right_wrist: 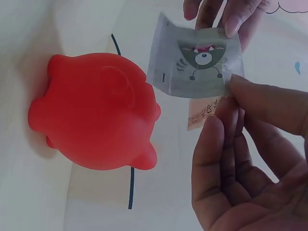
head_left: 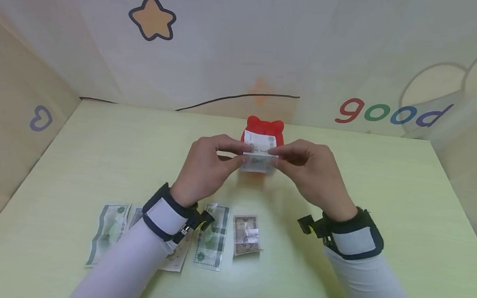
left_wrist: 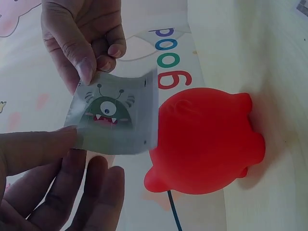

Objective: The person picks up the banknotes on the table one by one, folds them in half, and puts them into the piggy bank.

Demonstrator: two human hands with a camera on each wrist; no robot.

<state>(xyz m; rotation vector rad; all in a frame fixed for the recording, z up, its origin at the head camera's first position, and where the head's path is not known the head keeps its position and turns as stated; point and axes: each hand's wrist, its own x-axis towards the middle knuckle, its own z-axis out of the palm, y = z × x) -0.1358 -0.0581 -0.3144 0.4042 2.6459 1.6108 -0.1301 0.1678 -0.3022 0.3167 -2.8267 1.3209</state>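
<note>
Both hands pinch a small folded paper note (head_left: 258,163) between thumb and fingers, the left hand (head_left: 207,167) at one side and the right hand (head_left: 317,175) at the other. In the wrist views the folded note (left_wrist: 108,113) shows a one-eyed green monster picture facing the wrist cameras. Its folded edge stands close to a red piggy bank (left_wrist: 207,142), overlapping the bank's top in view. From the head, the note hides much of the piggy bank (head_left: 266,125). Whether the paper touches the bank, I cannot tell. The bank stands upright on the table.
Nearer the body lie a green note (head_left: 110,230), a second green note (head_left: 211,244) and a small brown note (head_left: 247,235). The left forearm partly covers other notes (head_left: 177,258). A printed curtain (head_left: 237,42) hangs behind the pale table (head_left: 403,225).
</note>
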